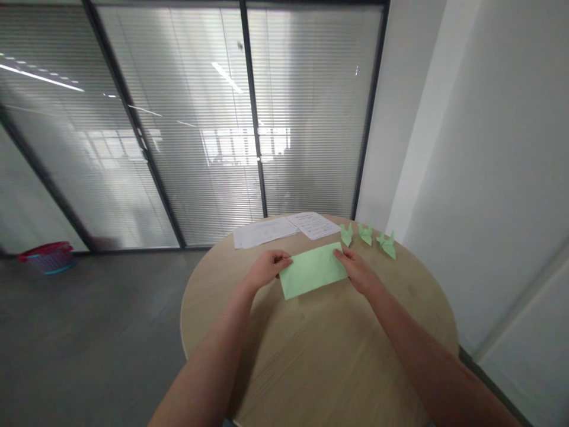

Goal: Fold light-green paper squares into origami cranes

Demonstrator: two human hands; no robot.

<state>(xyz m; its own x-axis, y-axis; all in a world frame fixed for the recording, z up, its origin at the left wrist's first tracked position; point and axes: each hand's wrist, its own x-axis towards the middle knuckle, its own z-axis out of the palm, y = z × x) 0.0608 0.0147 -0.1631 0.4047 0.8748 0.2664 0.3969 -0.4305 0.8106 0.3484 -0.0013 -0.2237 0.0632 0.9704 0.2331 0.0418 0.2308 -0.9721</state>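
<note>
A light green sheet of paper (313, 271), rectangular in outline, is held up a little above the tabletop between my two hands. My left hand (265, 270) pinches its left edge, thumb on top and fingers behind. At the upper right corner, my right hand (355, 270) grips the paper in the same way. The paper slants, its right end farther from me than its left. Just beyond my right hand stand three folded green paper cranes, the left one (346, 235), the middle one (365, 233) and the right one (386, 244).
The round wooden table (311, 367) carries printed white sheets (267, 232) at its far side. Behind it rises a glass partition with blinds (306, 118). A white wall (502, 178) borders the right. On the floor at far left sits a red and blue basket (50, 258).
</note>
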